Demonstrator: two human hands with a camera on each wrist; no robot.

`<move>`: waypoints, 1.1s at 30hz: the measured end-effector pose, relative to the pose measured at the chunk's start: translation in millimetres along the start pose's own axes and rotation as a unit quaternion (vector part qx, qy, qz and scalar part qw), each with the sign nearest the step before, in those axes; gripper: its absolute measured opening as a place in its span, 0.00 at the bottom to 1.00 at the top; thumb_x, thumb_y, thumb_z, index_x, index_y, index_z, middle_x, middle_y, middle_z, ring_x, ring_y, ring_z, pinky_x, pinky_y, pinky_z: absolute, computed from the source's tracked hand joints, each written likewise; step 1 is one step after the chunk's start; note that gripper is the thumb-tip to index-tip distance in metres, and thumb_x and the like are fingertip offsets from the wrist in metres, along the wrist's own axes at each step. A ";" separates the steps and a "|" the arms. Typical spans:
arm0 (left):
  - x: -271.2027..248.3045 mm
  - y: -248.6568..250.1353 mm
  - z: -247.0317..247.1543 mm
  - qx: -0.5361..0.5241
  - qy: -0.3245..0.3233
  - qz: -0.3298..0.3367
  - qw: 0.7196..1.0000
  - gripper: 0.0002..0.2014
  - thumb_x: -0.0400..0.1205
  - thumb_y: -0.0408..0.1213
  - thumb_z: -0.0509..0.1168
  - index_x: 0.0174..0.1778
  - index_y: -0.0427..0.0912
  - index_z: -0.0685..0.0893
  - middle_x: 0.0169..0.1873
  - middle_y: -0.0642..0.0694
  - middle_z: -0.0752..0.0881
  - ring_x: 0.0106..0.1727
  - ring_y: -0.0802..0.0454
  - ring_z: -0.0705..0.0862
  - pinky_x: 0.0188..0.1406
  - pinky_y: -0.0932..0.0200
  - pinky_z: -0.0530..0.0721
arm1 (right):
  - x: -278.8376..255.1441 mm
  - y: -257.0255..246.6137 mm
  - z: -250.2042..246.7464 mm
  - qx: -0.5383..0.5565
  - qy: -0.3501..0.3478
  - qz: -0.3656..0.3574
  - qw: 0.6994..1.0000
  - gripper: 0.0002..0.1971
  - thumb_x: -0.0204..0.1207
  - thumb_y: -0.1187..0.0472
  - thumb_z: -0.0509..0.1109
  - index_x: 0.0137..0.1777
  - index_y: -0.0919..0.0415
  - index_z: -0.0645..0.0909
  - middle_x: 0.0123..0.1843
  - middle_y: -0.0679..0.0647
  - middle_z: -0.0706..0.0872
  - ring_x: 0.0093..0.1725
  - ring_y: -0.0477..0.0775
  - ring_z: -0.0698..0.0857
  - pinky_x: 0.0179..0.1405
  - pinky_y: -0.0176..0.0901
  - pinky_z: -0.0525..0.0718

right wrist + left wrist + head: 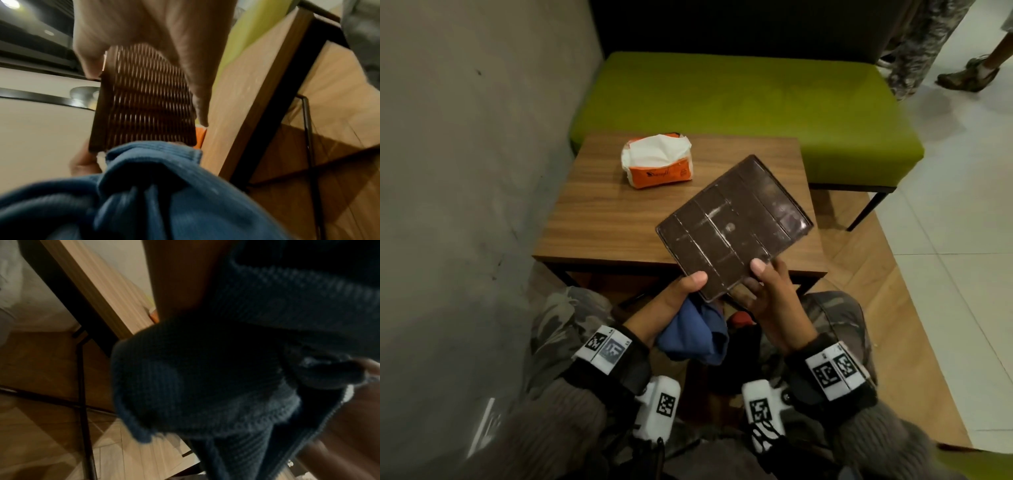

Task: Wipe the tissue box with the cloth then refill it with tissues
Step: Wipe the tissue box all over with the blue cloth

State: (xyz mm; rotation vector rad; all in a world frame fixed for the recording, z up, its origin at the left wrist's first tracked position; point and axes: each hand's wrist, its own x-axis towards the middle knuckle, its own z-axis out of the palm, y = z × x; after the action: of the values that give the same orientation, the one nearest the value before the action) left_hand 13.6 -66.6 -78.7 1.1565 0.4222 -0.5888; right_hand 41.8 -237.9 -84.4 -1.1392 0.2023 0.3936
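Observation:
A dark brown tissue box (732,226) is held tilted over the near edge of the table, its scuffed flat underside facing up. My left hand (688,287) pinches its near corner with the thumb on top and also holds a bunched blue cloth (695,332) underneath. My right hand (760,281) grips the near edge, thumb on top and fingers below. The right wrist view shows the box's woven side (148,100) above the cloth (144,186). The cloth (205,369) fills the left wrist view. An orange tissue pack (657,161), white tissues showing, lies on the table's far side.
The small wooden table (599,219) stands against a grey wall (465,171) on the left. A green bench (756,102) sits behind it. Another person's feet (969,72) are on the tiled floor at the far right. My knees are below the table's near edge.

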 end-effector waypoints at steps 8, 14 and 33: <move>-1.2 12.9 -37.3 0.081 0.099 0.069 0.989 0.39 0.55 0.69 0.71 0.56 0.46 0.78 0.57 0.39 0.84 0.50 0.49 0.86 0.47 0.53 0.84 | 3.3 -7.6 -7.3 -0.089 0.063 -0.034 0.993 0.41 0.60 0.45 0.76 0.72 0.57 0.68 0.65 0.54 0.81 0.58 0.52 0.86 0.43 0.44 0.88; -32.6 44.0 -33.6 0.088 0.218 0.321 0.917 0.33 0.66 0.47 0.79 0.65 0.59 0.73 0.62 0.50 0.81 0.59 0.54 0.85 0.56 0.57 0.84 | 0.7 -8.1 -0.5 -0.119 0.089 -0.057 0.987 0.50 0.50 0.36 0.73 0.72 0.57 0.65 0.61 0.47 0.80 0.58 0.50 0.85 0.42 0.44 0.89; -26.6 5.3 -7.1 0.541 0.184 0.464 0.677 0.17 0.73 0.37 0.65 0.59 0.41 0.82 0.52 0.43 0.83 0.56 0.50 0.78 0.62 0.75 0.67 | -3.4 -10.8 13.3 -0.129 0.109 -0.092 0.981 0.46 0.49 0.41 0.77 0.68 0.55 0.67 0.57 0.47 0.83 0.56 0.49 0.87 0.55 0.52 0.87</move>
State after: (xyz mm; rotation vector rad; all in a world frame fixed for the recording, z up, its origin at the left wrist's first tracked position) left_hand -3.8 -52.7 -61.5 2.4168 -0.3151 0.4416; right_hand 42.4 -230.4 -68.7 -1.4465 0.2407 0.1320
